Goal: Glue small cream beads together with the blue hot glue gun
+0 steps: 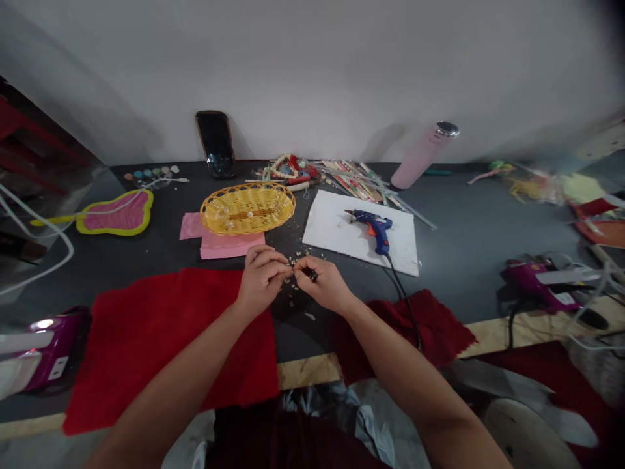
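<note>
My left hand [263, 277] and my right hand [322, 280] meet at the fingertips above the dark table. Both are closed in a pinch, and what lies between the fingers is too small to name. Small pale bits [291, 303] are scattered under and around the fingers. Just beyond my left hand lie folded pink cloth [229, 246] and a yellow wicker basket [244, 208] with a few small pieces in it. To the right of my right hand, a blue glue gun [374, 228] rests on a white board [327, 218].
Red cloth [170, 332] covers the table's front left, with another red piece [430, 326] at right. A phone [215, 143] and a pink bottle [422, 156] stand by the wall, with sticks [351, 179] between. Purple devices [58, 345] sit at both sides.
</note>
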Action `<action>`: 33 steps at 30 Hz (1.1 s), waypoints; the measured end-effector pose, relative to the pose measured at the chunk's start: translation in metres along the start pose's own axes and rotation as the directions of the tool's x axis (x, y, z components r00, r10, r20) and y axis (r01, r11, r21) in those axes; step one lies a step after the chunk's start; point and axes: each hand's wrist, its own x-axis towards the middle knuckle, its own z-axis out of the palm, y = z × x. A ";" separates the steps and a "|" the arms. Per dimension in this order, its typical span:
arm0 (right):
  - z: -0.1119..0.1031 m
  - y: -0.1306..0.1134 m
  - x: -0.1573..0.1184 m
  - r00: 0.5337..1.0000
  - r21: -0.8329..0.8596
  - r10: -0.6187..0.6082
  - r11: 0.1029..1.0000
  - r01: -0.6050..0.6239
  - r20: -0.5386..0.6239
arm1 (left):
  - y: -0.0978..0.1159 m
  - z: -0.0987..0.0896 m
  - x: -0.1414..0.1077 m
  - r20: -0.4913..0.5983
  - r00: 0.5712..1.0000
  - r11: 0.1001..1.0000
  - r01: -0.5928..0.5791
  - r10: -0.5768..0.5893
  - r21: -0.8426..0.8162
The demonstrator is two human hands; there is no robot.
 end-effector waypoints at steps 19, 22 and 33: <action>-0.003 0.007 0.001 0.998 0.085 0.064 0.994 -0.066 0.028 | 0.005 -0.002 0.001 -0.018 0.998 0.996 -0.057 0.059 0.073; -0.004 0.008 0.001 0.999 0.059 0.030 0.998 -0.032 0.033 | 0.005 -0.003 0.001 -0.009 0.998 0.997 -0.063 0.064 0.054; -0.001 0.011 0.001 0.961 -0.131 -0.274 0.954 0.268 -0.029 | 0.008 -0.007 -0.002 0.042 0.997 0.996 0.073 -0.070 -0.058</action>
